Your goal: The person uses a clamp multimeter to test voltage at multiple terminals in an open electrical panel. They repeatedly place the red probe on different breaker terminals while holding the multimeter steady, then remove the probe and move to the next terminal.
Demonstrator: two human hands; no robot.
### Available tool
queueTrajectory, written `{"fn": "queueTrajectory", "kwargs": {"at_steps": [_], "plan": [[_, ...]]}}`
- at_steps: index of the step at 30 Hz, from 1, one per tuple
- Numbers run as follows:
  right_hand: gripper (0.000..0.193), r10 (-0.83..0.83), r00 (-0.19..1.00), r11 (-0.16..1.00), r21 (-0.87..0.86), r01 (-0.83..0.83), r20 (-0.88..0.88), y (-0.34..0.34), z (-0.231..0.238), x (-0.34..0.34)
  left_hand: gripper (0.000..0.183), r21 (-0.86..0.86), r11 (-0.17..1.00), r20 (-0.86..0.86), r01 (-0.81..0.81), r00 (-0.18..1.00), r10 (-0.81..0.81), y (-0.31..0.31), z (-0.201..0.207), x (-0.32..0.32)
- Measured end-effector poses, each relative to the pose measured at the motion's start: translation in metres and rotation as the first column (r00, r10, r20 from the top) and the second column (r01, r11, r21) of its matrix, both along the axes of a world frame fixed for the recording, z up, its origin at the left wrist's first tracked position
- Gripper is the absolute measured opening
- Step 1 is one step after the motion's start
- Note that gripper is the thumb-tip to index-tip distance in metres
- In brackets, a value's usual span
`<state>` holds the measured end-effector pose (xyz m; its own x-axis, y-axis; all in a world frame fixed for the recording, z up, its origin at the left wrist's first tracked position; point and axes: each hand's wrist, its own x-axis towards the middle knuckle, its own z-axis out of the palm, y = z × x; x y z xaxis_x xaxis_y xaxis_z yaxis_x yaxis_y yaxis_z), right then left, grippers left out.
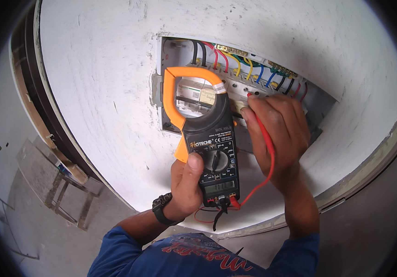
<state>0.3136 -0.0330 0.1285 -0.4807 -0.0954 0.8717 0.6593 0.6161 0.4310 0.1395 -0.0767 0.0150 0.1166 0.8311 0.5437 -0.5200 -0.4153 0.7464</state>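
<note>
My left hand (187,185) is closed around the lower body of a black and orange clamp meter (217,143), its thumb on the side near the dial. The meter's orange jaw (174,99) stands in front of an open breaker box (325,104) set in the wall. Pinched in my right hand (279,134) is a red test probe (266,137), its tip up at the screw terminals of the white breakers (241,89). Its red lead (259,187) loops down to the meter's sockets. A black lead plug (219,216) hangs beside it. The probe's very tip is too small to make out.
Black, red, yellow and blue wires (238,66) enter the breakers from above, below brass terminal bars (230,50). The white wall (101,83) surrounds the box. At left are a wooden frame edge (46,124) and a worn wooden stool (71,194) on the grey floor.
</note>
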Motion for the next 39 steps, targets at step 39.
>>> {"fn": "queueTrajectory", "kwargs": {"at_steps": [39], "plan": [[0.028, 0.036, 0.999, 0.998, -0.041, -0.037, -0.016, 0.0002, 0.0018, 0.0067, 0.074, 0.067, 0.992, 0.079, 0.105, 0.991, -0.110, 0.0065, -0.0082, -0.0002]]}}
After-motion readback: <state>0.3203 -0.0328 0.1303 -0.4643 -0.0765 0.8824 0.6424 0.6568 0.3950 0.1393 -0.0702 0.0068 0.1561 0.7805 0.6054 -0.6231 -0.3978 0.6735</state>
